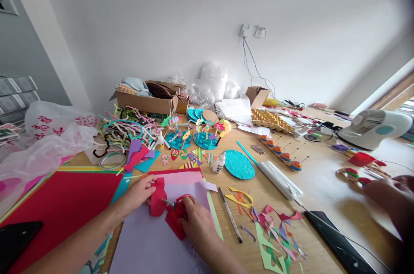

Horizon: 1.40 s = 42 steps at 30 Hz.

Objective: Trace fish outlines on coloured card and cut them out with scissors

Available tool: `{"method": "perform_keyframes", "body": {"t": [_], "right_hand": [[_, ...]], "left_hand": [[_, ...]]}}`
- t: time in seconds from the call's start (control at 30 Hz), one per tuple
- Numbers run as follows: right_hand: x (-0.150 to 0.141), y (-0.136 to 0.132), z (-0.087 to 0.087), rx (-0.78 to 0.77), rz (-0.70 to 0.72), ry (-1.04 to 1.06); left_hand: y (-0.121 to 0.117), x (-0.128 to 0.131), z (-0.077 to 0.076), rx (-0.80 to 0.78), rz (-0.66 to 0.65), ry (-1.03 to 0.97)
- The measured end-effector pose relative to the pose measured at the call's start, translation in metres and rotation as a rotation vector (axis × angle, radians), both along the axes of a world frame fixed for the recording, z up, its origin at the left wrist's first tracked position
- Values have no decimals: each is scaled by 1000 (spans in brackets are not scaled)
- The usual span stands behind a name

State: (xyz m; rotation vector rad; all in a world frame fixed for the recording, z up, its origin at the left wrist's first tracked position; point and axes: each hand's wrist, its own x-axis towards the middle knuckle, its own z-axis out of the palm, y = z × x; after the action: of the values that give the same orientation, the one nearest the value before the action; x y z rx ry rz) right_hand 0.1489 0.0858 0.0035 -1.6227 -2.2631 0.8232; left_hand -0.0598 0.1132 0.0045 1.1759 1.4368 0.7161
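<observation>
My left hand (142, 193) pinches a piece of red paper (158, 200) by its left edge above a stack of pale purple sheets (145, 239). In my right hand (198, 219) is a pair of red-handled scissors (170, 202). The blades point left and touch the right side of the red piece; how far apart they are is hard to tell. Another red scrap (175, 223) hangs just below the scissors, beside my right fingers. Beyond the hands lie several cut paper fish (195, 158) and a white glue bottle (219, 163).
A turquoise disc (239, 164), a pen (230, 216), a white power strip (280, 180) and colourful paper scraps (274, 235) lie to the right. Large red sheets (74, 200) cover the left. Pipe cleaners (129, 127) are piled behind. Another person's hand (388, 196) is at far right, near a fan (375, 127).
</observation>
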Motion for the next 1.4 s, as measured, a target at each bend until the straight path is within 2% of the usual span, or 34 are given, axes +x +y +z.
{"method": "perform_keyframes", "body": {"t": [0.17,0.37,0.6,0.8,0.93,1.03,1.17,1.4], "right_hand": [[-1,-1,-1,-22,-9,-29],[3,6,-11,-22,-61,139],[8,15,-18,-15,-84,204],[0,3,-9,45,6,103],[-2,1,-9,4,-14,83],[-1,3,-15,-12,-34,156],[0,7,-18,-42,-62,300],[6,14,2,-176,-151,590]], "left_hand": [[-4,-9,-3,-9,50,-45],[-12,-3,-3,-9,26,-97],[-2,2,-7,-10,12,-32],[2,-6,10,16,48,-92],[-1,-11,22,22,70,-166],[-4,-10,25,11,70,-191],[-7,-7,20,-3,57,-190],[-11,16,3,-25,54,-175]]}}
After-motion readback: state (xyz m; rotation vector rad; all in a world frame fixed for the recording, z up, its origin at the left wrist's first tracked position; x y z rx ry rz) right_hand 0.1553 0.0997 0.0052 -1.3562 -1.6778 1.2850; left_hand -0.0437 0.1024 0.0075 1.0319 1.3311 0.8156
